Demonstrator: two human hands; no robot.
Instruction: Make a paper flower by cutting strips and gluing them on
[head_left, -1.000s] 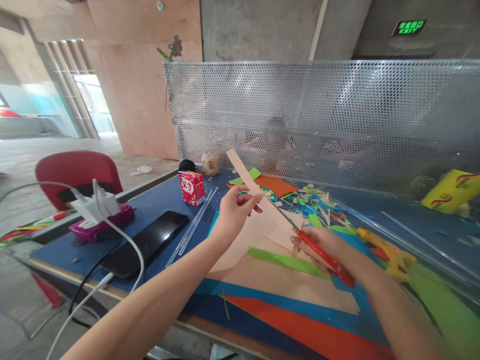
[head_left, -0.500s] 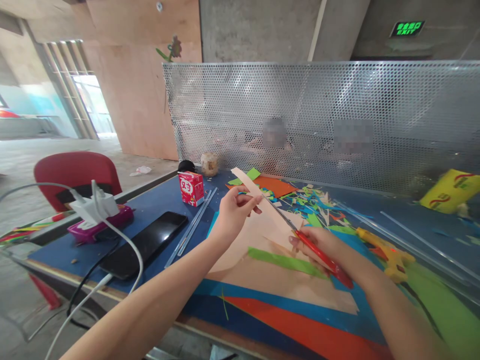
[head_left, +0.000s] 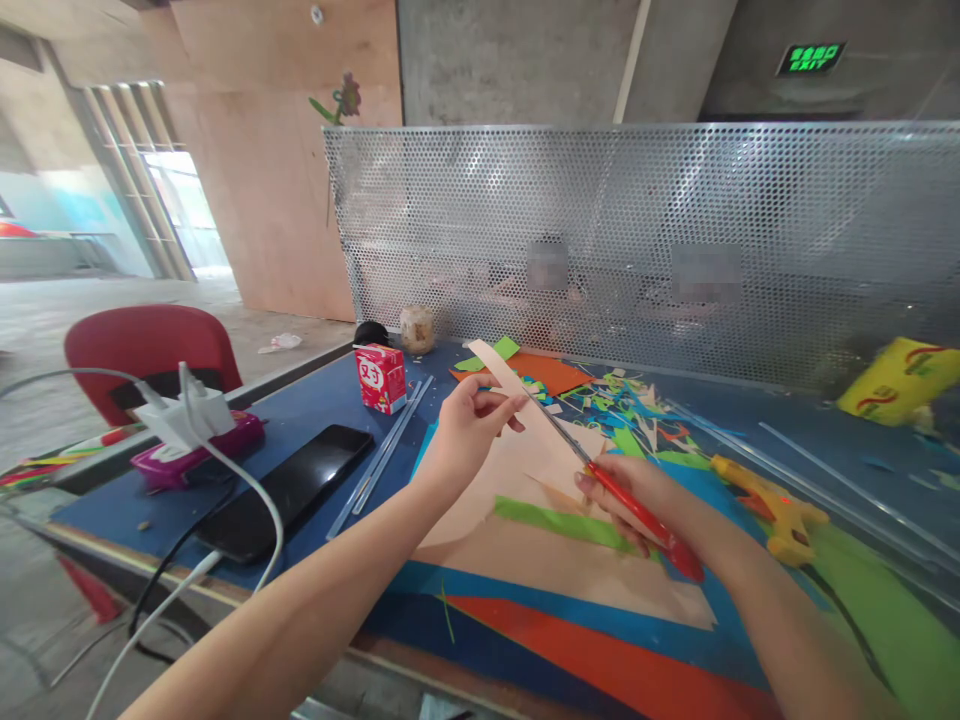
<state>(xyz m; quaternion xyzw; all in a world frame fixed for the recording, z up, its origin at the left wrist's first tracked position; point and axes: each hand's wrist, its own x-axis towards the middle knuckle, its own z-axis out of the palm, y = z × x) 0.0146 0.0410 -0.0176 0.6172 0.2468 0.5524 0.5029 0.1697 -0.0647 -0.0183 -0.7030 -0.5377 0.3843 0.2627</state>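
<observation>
Between the thumb and fingers of my left hand [head_left: 472, 420] is a pale peach paper strip [head_left: 489, 360], its far end sticking up past the fingers. My right hand [head_left: 637, 490] is wrapped around red-handled scissors [head_left: 634, 505], whose blades lie along the strip and point toward my left fingers. Whether the blades are fully closed is hard to see. Below both hands lies a large peach paper sheet [head_left: 465, 510], with a green paper strip [head_left: 562, 524] across it. Blue paper [head_left: 525, 595] and orange paper [head_left: 600, 660] show beneath.
Coloured paper scraps [head_left: 622, 395] are piled beyond my hands, before a perforated metal screen [head_left: 480, 200]. A yellow glue gun [head_left: 780, 510] lies right, beside clear glue sticks [head_left: 750, 460]. Left are a phone [head_left: 292, 490], a red drink carton [head_left: 380, 378] and a power strip [head_left: 199, 445].
The strip and scissors have barely moved; the strip's raised end sits slightly lower and further right. Fingers of my right hand have shifted a little on the handles.
</observation>
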